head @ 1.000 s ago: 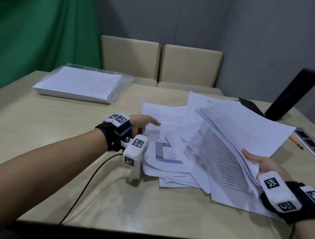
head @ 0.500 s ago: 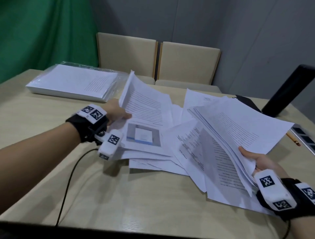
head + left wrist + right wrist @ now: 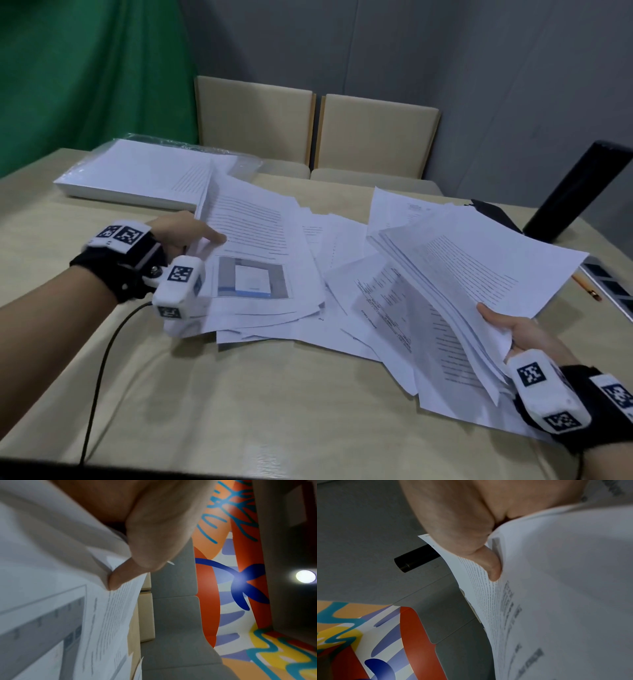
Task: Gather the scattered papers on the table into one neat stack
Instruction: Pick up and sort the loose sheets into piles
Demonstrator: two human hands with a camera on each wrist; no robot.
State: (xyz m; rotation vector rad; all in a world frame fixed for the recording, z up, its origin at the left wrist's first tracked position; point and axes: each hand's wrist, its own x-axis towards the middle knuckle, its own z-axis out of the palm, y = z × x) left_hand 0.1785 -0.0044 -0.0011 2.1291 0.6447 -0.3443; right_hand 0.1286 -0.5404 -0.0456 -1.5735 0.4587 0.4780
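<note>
White printed papers lie spread over the middle and right of the beige table [image 3: 212,404]. My left hand [image 3: 186,230] grips the left edge of a bundle of sheets [image 3: 260,253], thumb on top, lifting that edge off the table; the top sheet shows text and a grey-blue picture. The left wrist view shows the thumb [image 3: 154,545] pinching these sheets [image 3: 60,601]. My right hand [image 3: 513,332] holds a thicker sheaf [image 3: 479,270] by its near edge, raised and slanting up to the right. In the right wrist view its thumb [image 3: 471,534] presses on the sheaf [image 3: 556,588]. Loose sheets [image 3: 363,308] lie between.
A wrapped ream of paper [image 3: 137,174] sits at the far left. Two beige chairs [image 3: 376,137] stand behind the table. A black cylinder [image 3: 579,192] leans at the far right, with a pencil [image 3: 587,287] and a dark flat device [image 3: 613,287] near the right edge. A black cable [image 3: 99,373] trails from my left wrist.
My left hand went from reaching over the flat papers to gripping their left edge and lifting it, then lowering it somewhat. The right hand kept hold of its raised sheaf.
</note>
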